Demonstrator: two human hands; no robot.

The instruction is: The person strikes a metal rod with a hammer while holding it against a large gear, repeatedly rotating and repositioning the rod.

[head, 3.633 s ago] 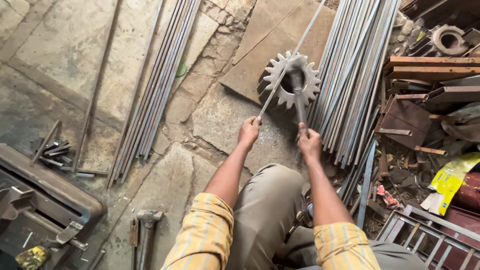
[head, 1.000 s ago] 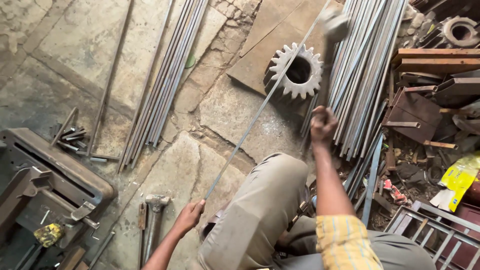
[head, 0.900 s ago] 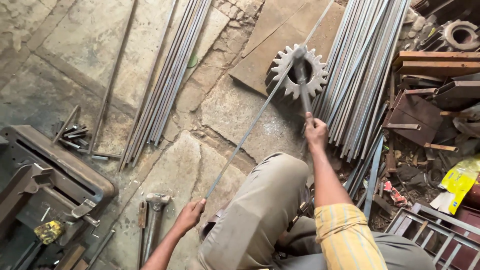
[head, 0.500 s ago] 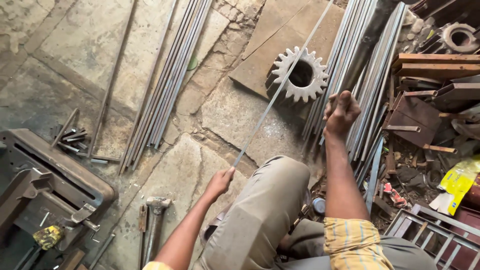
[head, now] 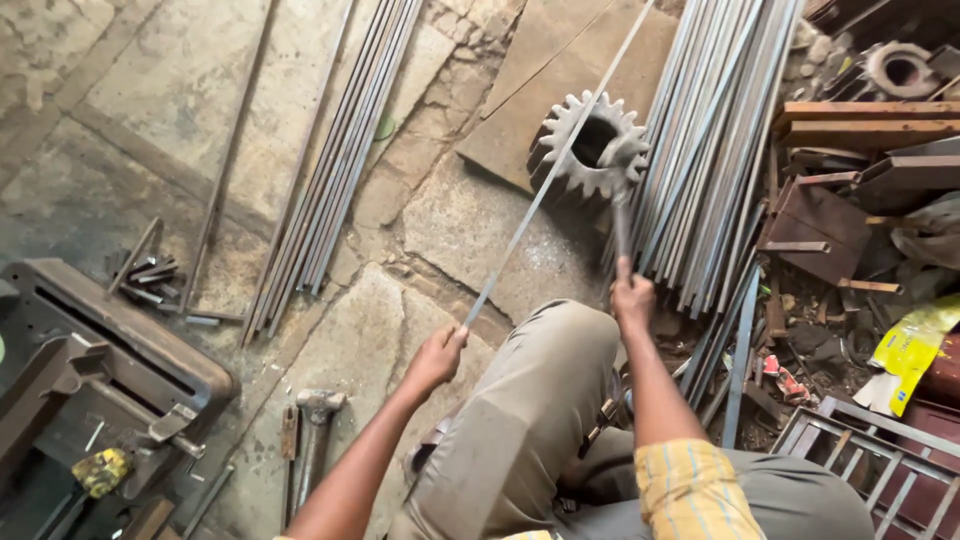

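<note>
Head view: a large toothed gear wheel (head: 592,148) is seen lying flat on the stone floor (head: 440,210), and a long thin metal strip (head: 545,185) is laid slantwise across its top, one end running past the gear toward the upper edge, the other coming down to the left hand (head: 437,358). That end of the strip is pinched closed in the left hand, below and to the left of the gear. A hammer (head: 622,215) is gripped by its handle in the right hand (head: 632,298), fingers wrapped tight, just below the gear; its head is set at the gear's lower right teeth, though contact with the strip cannot be told. To the right of the gear a bundle of long steel rods (head: 715,150) is spread, and a second bundle of rods (head: 335,160) is laid well to its left. Far below and left of the gear a second hammer (head: 315,425) is left on the floor, beside a dark metal machine (head: 95,360)
</note>
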